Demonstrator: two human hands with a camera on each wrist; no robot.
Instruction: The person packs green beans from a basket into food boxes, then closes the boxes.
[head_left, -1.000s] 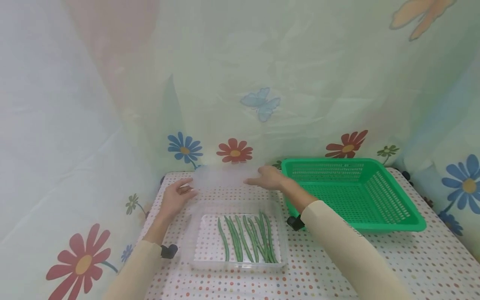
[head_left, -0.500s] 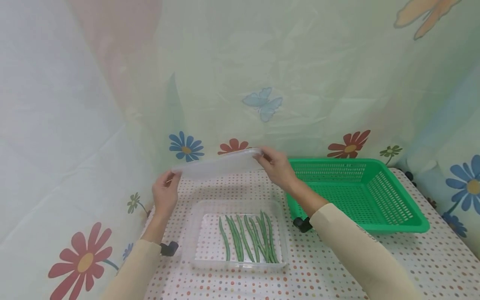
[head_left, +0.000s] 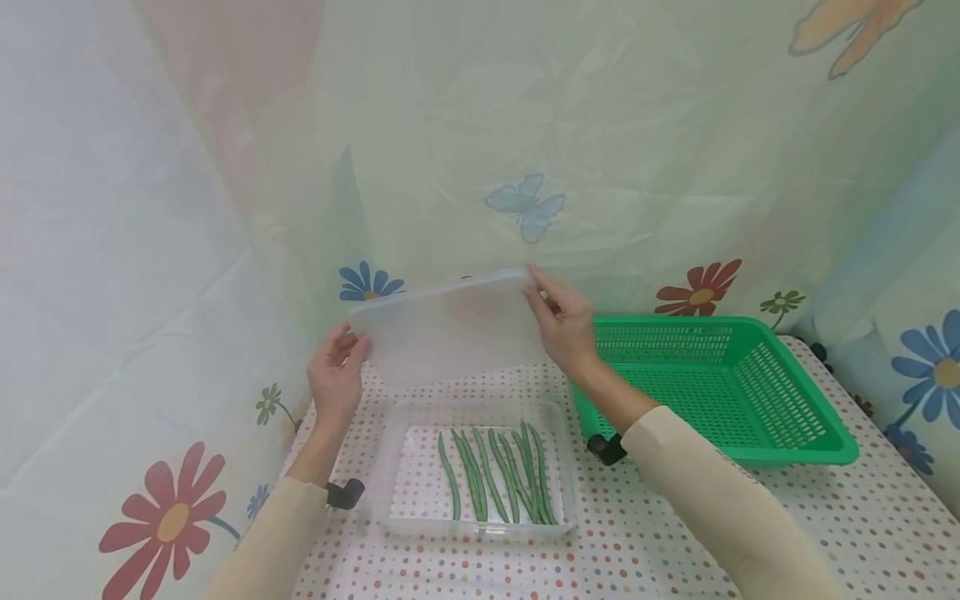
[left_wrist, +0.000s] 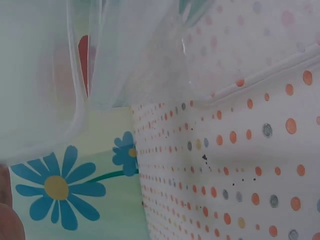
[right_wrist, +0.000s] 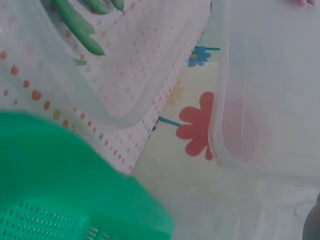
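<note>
A translucent plastic lid [head_left: 450, 333] is held up, tilted, behind a clear plastic container [head_left: 378, 492] on the table. My left hand [head_left: 336, 375] grips the lid's left edge, while my right hand [head_left: 564, 325] pinches its upper right corner. Several green beans [head_left: 487, 475] lie side by side in the container, more of them toward its right. In the right wrist view the lid [right_wrist: 270, 100] stands apart from the container [right_wrist: 122, 120]. The left wrist view shows the lid's corner [left_wrist: 40, 100] and a bit of my left hand at the edge.
On the right of the table stands a green perforated basket [head_left: 712, 400], close to the container and my right forearm. A dotted cloth [head_left: 630, 533] covers the table. Behind and at the sides hangs a curtain [head_left: 637, 167] printed with flowers and butterflies.
Both hands have lifted the lid from low behind the container and tipped it steeper, so its broad face shows. The container, beans and basket have stayed put.
</note>
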